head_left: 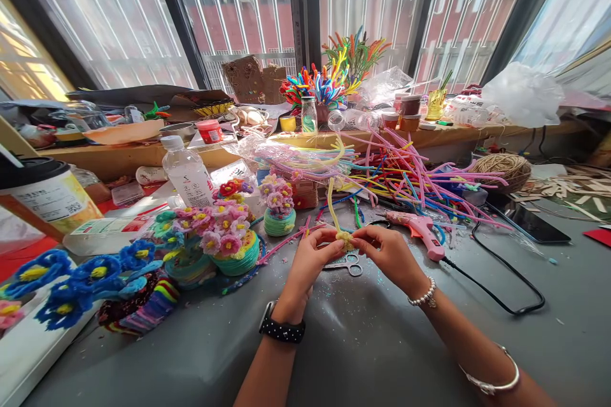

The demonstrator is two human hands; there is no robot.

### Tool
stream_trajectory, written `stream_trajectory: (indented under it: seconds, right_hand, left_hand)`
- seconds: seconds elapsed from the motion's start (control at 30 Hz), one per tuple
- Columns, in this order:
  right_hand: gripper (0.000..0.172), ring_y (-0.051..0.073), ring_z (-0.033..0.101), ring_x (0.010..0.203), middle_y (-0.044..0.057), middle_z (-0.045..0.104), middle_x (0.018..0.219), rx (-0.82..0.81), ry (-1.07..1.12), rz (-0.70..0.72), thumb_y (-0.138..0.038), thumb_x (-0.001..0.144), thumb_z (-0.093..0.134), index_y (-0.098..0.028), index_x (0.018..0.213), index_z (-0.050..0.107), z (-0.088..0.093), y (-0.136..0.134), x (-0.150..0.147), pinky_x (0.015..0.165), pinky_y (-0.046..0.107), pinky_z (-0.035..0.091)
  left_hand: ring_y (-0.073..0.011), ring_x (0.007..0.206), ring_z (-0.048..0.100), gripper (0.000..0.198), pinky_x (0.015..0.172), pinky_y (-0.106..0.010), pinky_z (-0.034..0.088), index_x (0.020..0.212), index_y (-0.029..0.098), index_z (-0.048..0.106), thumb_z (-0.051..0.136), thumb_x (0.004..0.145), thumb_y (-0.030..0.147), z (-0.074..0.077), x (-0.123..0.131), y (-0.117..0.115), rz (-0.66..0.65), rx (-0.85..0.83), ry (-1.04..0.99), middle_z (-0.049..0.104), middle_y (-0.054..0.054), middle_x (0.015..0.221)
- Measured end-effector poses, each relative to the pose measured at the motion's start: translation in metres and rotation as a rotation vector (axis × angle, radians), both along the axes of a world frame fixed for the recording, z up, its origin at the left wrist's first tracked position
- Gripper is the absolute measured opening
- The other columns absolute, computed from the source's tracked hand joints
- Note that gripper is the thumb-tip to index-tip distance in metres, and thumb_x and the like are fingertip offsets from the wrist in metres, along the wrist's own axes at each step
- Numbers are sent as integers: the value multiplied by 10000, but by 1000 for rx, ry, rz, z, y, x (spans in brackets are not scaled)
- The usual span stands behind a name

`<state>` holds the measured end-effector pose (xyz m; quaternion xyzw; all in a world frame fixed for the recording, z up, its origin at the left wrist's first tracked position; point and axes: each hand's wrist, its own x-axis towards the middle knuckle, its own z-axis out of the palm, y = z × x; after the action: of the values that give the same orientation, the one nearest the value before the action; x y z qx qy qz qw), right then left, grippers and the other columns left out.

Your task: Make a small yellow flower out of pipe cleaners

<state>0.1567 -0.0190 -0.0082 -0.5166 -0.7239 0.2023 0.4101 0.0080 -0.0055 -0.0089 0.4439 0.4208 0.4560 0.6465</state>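
- Grey surface [372, 343]: work over its middle, away from both side edges.
- Left hand [304, 262] and right hand [392, 255]: thumbs and forefingers pinched together; press evenly, not hard.
- Pink glue gun [416, 226], nearer the right edge: perhaps hot, so avoid touching.
- Scissors [347, 261], just beneath both hands: leave lying flat.
- Yellow fuzzy stem [333, 211]: held between both hands at its bunched end, long part leading toward the far edge; best shaped in small bends, without crushing the pile.
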Motion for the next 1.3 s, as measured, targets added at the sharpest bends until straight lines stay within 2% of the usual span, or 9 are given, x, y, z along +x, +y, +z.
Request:
stream_trajectory:
  seconds: [0.23,0.53,0.73,0.9,0.97,1.1,1.3]
  right_hand:
    - [94,130,551,617,14,632,693,43,-68,19,-200,753,521,-169,745,609,-1,1,2,544,220,397]
    - [99,143,547,628,18,615,688,113,-209,9,-179,765,501,-173,725,591,-2,0,-2,559,230,393]
    - [114,135,535,601,30,589,682,235,-329,-77,-184,785,465,-151,729,558,-13,-1,-8,549,222,382]
    - [184,139,523,586,44,569,656,414,-488,-156,-196,811,409,-147,698,546,-18,-1,-16,529,224,352]
    - [187,141,524,603,45,565,660,408,-489,-160,-196,813,400,-153,697,539,-18,-1,-16,541,224,355]
    - [107,151,527,676,40,565,720,305,-358,-142,-231,787,448,-161,773,528,-16,0,-14,592,231,387]
    - [117,154,535,719,41,574,790,252,-306,-89,-200,787,456,-169,862,541,-15,-1,-12,620,239,404]
  left_hand:
    - [-128,718,586,277,700,-250,469,757,124,584,695,526,231,-3,0,2,13,8,42,611,-27,777]
    - [-131,665,577,235,635,-238,470,705,122,591,690,519,226,-6,0,2,24,96,134,616,-29,700]
    - [-119,630,572,225,622,-243,476,699,108,576,678,531,217,-8,2,3,73,73,118,608,-32,677]
    - [-125,640,581,207,643,-263,484,712,105,559,661,546,178,-11,4,4,123,52,74,610,-41,697]
    - [-131,651,585,193,644,-262,482,712,108,561,652,553,170,-10,4,4,140,85,98,615,-45,709]
    - [-139,671,590,156,643,-251,470,696,126,577,637,561,174,-8,4,4,157,218,205,625,-42,736]
    - [-153,691,595,101,649,-251,461,681,142,591,606,590,183,-8,5,3,111,305,300,632,-44,738]
